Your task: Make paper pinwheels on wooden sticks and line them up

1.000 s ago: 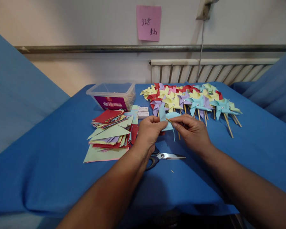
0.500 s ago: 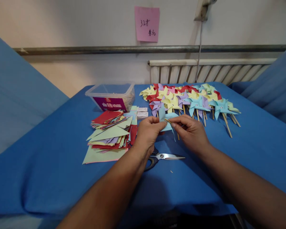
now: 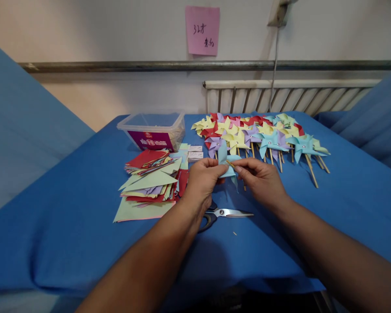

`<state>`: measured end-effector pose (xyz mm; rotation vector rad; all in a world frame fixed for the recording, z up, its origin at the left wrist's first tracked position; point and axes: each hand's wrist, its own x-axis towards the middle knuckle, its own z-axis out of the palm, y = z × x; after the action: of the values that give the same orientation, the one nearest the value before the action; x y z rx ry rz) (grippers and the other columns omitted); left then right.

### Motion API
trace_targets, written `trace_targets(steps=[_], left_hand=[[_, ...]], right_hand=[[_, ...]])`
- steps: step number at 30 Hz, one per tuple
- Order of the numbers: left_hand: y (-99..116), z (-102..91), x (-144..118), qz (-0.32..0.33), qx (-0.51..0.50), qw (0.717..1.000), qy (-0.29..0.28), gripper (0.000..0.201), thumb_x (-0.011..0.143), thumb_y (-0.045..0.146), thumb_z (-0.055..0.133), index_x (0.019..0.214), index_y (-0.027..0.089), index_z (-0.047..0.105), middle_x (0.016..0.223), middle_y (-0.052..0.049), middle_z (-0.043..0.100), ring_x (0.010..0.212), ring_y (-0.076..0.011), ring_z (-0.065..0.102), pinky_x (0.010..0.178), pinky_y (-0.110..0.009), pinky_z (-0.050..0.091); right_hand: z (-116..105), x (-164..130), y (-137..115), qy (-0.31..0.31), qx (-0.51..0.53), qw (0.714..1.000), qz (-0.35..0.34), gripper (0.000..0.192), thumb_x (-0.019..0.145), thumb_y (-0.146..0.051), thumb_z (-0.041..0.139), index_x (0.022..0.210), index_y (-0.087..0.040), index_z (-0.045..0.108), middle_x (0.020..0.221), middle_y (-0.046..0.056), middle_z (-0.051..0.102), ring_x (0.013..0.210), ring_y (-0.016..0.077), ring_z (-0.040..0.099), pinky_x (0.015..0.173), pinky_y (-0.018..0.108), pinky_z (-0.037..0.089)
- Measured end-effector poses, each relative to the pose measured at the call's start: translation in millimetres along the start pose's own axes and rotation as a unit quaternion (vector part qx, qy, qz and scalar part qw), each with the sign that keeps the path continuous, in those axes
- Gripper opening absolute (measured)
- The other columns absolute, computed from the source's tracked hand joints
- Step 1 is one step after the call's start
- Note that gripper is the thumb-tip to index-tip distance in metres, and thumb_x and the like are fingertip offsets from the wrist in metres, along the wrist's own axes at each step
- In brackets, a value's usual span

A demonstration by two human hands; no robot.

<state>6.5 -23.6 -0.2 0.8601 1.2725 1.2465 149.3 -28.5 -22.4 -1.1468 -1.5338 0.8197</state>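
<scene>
Between my hands, above the middle of the table, is a light blue paper pinwheel (image 3: 224, 153) with its blades folded toward the centre. My left hand (image 3: 203, 178) pinches it from the left, thumb near its middle. The fingertips of my right hand (image 3: 259, 177) are closed on a short thin wooden stick (image 3: 230, 164) that meets the pinwheel's centre. Just below my left hand lie scissors (image 3: 228, 212), blades pointing right, their dark handles partly hidden by my wrist.
Finished pinwheels (image 3: 270, 141) on sticks crowd the back right. At left stand stacked coloured papers (image 3: 150, 182), with a clear plastic tub (image 3: 153, 130) behind them. Small white boxes (image 3: 195, 156) sit beside the tub. A tiny stick scrap (image 3: 235, 234) lies near the scissors.
My right fingertips have shifted slightly at the pinwheel's centre, and the stick there shows more plainly. Both hands otherwise keep their hold; the whole view has moved a little.
</scene>
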Motion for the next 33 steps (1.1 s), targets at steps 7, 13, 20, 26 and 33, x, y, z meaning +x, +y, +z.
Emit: trace_targets(steps=[7, 13, 20, 26, 33], left_hand=[[-1.0, -0.3, 1.1, 0.002, 0.000, 1.000, -0.005, 0.028, 0.053, 0.023, 0.078, 0.069, 0.016, 0.056, 0.063, 0.002, 0.057, 0.055, -0.0102, 0.052, 0.049, -0.022, 0.044], [-0.2, -0.7, 0.2, 0.004, 0.011, 1.000, -0.010, 0.026, 0.054, 0.023, 0.077, 0.067, 0.016, 0.056, 0.062, 0.002, 0.057, 0.052, -0.0092, 0.050, 0.049, -0.023, 0.044], [2.1, 0.2, -1.7, 0.003, 0.014, 1.000, -0.007, 0.022, 0.055, 0.019, 0.076, 0.065, 0.017, 0.056, 0.060, 0.002, 0.055, 0.051, -0.0091, 0.049, 0.048, -0.023, 0.042], [2.2, 0.7, -1.7, -0.002, 0.029, 1.000, -0.006, 0.021, 0.055, 0.019, 0.075, 0.064, 0.017, 0.056, 0.060, 0.001, 0.056, 0.051, -0.0097, 0.050, 0.048, -0.023, 0.041], [2.0, 0.4, -1.6, 0.003, 0.029, 1.000, -0.004, 0.022, 0.054, 0.020, 0.076, 0.063, 0.017, 0.056, 0.059, 0.002, 0.055, 0.049, -0.0091, 0.049, 0.047, -0.023, 0.041]], right_hand=[[-0.3, -0.2, 0.0, 0.008, -0.007, 1.000, -0.001, 0.018, 0.082, -0.028, 0.061, 0.092, -0.022, 0.075, 0.075, 0.002, 0.068, 0.065, 0.0146, 0.059, 0.058, 0.027, 0.045], [-0.4, 0.3, -0.6, 0.011, -0.014, 1.000, -0.012, 0.016, 0.082, -0.027, 0.061, 0.091, -0.022, 0.074, 0.081, 0.003, 0.069, 0.071, 0.0163, 0.062, 0.063, 0.029, 0.047], [-0.9, -0.5, -3.0, 0.014, -0.028, 0.999, -0.034, 0.015, 0.082, -0.024, 0.062, 0.090, -0.023, 0.075, 0.082, 0.002, 0.070, 0.076, 0.0170, 0.062, 0.072, 0.032, 0.049], [-1.6, -0.2, -3.6, 0.010, -0.040, 0.998, -0.040, 0.016, 0.083, -0.023, 0.061, 0.091, -0.023, 0.075, 0.084, 0.002, 0.071, 0.077, 0.0169, 0.063, 0.072, 0.032, 0.048], [-3.3, 1.0, -1.7, 0.002, -0.054, 0.996, -0.070, 0.017, 0.083, -0.022, 0.061, 0.092, -0.023, 0.075, 0.083, 0.003, 0.069, 0.079, 0.0175, 0.062, 0.072, 0.032, 0.048]])
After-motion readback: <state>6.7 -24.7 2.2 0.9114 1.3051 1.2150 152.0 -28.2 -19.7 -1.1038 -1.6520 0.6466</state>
